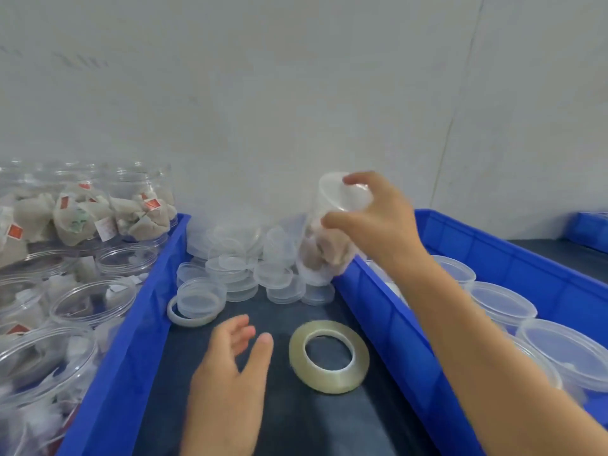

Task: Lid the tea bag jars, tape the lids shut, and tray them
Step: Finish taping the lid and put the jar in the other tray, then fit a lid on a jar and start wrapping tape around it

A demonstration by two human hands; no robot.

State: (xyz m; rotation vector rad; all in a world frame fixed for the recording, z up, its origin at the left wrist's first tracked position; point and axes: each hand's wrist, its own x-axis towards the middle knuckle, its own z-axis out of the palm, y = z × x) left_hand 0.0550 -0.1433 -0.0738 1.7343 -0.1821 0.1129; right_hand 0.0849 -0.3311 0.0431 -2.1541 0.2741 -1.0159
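My right hand (371, 218) grips the lidded top of a clear jar of tea bags (324, 248), held tilted above the near-left corner of the right blue tray (378, 311). My left hand (230, 370) hovers open over the dark table, fingers spread, holding nothing. A roll of clear tape (329, 357) lies flat on the table just right of that hand. A pile of clear lids (243, 261) sits at the back between the trays. Open jars of tea bags (75, 222) fill the left blue tray (141, 324).
Lidded jars (503, 304) stand in the right tray under my right forearm. A thinner tape ring (190, 317) lies under a lid near the left tray. A white wall rises behind; another blue tray edge (589, 228) shows far right.
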